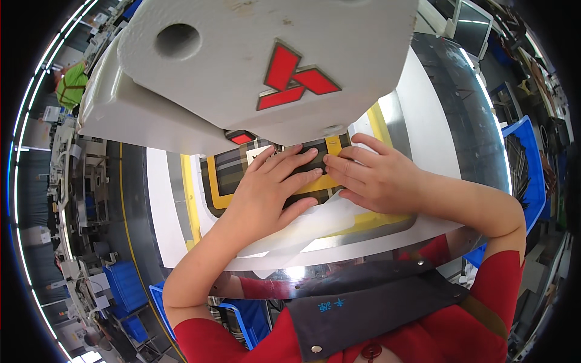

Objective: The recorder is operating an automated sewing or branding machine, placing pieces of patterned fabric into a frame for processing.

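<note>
Fingers of the left hand are spread a little, lying flat over the dark checked cloth and its yellow frame. Right hand is just beside it, fingers bent, tips at the frame's middle bar (I cannot tell if they pinch anything). The cloth is inside the frame, under the big white machine head. A small white piece shows by the left hand's far side. Nearer the person is a thin white sheet. To the right is a blue bin. Far left, someone wears green.
</note>
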Demonstrator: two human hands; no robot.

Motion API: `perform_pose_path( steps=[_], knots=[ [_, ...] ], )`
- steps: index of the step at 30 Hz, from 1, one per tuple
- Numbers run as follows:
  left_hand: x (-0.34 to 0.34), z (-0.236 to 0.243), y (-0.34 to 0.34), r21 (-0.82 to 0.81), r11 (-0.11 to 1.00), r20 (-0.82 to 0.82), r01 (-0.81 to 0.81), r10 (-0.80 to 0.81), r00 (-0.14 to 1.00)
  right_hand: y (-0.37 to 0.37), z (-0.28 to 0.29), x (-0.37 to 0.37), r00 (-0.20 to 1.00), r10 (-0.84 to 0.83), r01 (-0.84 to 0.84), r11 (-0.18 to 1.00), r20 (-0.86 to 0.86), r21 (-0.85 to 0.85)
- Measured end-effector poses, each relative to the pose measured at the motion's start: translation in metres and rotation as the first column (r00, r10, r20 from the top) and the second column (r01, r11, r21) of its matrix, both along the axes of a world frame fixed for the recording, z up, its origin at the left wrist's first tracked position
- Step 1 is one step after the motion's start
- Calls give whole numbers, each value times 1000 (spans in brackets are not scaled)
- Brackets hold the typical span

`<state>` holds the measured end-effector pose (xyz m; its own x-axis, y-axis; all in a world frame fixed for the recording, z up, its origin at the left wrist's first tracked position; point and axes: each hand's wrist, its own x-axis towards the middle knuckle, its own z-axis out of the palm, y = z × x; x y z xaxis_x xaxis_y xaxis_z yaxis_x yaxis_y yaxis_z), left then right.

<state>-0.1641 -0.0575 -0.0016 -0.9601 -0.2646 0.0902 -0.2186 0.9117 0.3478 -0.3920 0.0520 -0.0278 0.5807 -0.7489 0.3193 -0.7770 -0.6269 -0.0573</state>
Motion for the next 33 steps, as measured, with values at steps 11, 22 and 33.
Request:
perform_pose_path(
  steps=[11, 22, 33],
  knots=[
    [-12, -7, -22, -25, 998, -84, -51, 48, 995, -17, -4, -12, 985, -109, 114, 993, 133, -29],
    [-10, -11, -25, -2, 989, -55, -148, 148, 987, -21, -8, -16, 973, -209, 211, 977, 97, -14],
    [0, -1, -2, 16, 997, -8, -81, 81, 997, -15, -8, -20, 969, -166, 159, 986, 184, 54]
  ],
)
